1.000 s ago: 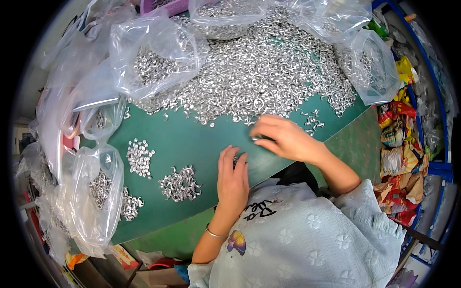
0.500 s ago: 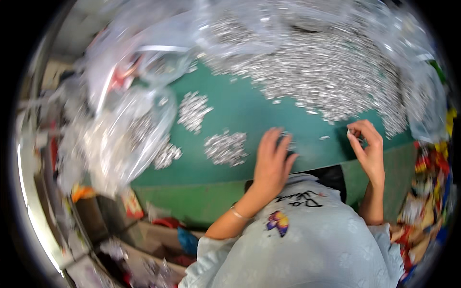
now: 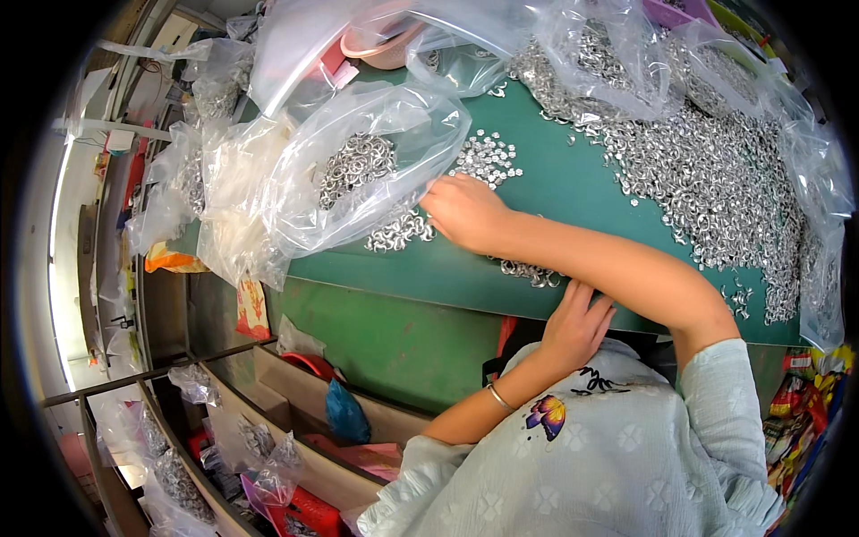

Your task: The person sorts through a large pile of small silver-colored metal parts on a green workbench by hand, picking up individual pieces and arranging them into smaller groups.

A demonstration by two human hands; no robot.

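Observation:
My right hand (image 3: 465, 213) reaches across to the left, and its fingertips are at the mouth of a clear plastic bag (image 3: 358, 170) half full of small silver metal rings. A small heap of rings (image 3: 398, 231) lies just below that hand, and another heap (image 3: 486, 158) lies just above it. Whether the fingers grip anything is hidden. My left hand (image 3: 577, 324), with a thin bracelet on the wrist, rests with fingers spread on the near edge of the green table (image 3: 573, 192), beside a few loose rings (image 3: 530, 271).
A big spread of silver rings (image 3: 707, 170) covers the right of the table. More clear bags (image 3: 224, 188) crowd the left and far side. A pink bowl (image 3: 385, 49) sits at the back. Shelves with bags (image 3: 179, 465) stand below left.
My head has turned left. My right hand has swung from the big ring pile on the right across to the bag's mouth. My left hand stays at the table edge.

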